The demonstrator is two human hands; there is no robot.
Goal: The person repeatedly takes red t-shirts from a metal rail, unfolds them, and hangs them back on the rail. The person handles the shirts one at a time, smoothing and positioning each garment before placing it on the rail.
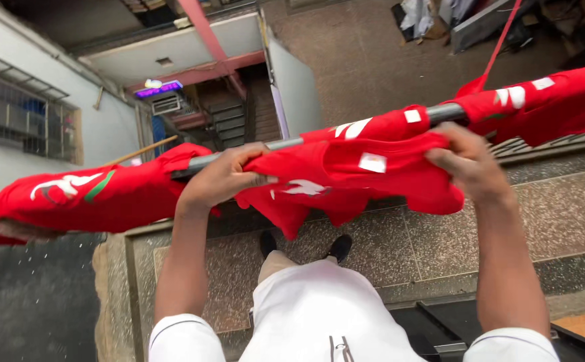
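One view only, from a camera on the person's head. It looks steeply down past the raised arms, so the hands (pixel 346 171) and the pole (pixel 239 154) sit close to the lens across mid-frame. Far below lie the person's shoes (pixel 339 247) on the tiled floor (pixel 561 214), and beyond its edge a stairway (pixel 239 114) much lower down.

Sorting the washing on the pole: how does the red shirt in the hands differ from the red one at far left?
The middle shirt is gripped by both the left hand and right hand; the left shirt hangs untouched. The middle shirt shows a white square label; the left shirt shows a white-and-green design. Both are red and draped over the grey pole.
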